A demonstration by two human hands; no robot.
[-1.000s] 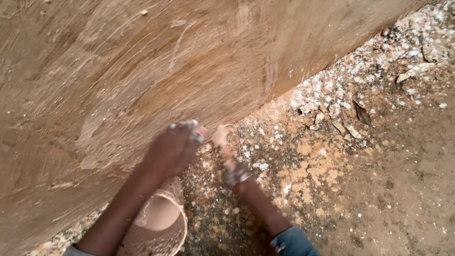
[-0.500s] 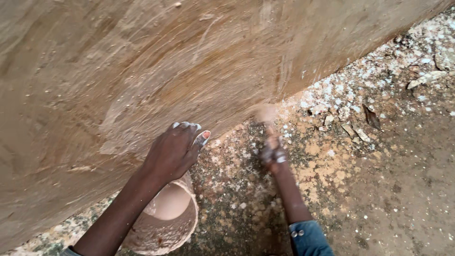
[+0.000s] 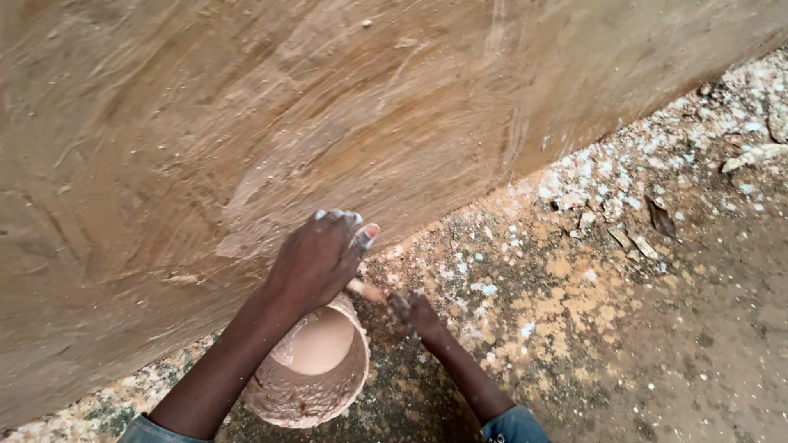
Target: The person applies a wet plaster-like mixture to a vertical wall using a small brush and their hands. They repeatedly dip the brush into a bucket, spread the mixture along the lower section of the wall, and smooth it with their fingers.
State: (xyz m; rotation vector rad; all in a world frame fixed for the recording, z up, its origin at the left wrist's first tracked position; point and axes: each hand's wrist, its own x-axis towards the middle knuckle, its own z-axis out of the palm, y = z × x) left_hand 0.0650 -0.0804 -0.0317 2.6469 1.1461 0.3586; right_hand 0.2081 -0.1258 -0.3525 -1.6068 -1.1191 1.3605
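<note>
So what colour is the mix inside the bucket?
Pale pinkish-tan, like the smeared wall, seen in the head view inside the bucket under the left hand.

The left hand is stretched forward on a nearly straight arm, back of the hand up, fingers curled and smeared pale at the tips. The right hand sits lower and just beside it, closed in a fist, its forearm angled back to a blue cuff.

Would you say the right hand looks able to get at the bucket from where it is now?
Probably yes. The right hand sits just beside the bucket, near its rim, and the bucket's mouth is open. The left hand and forearm cross above the far side, but they leave the near rim free.
</note>
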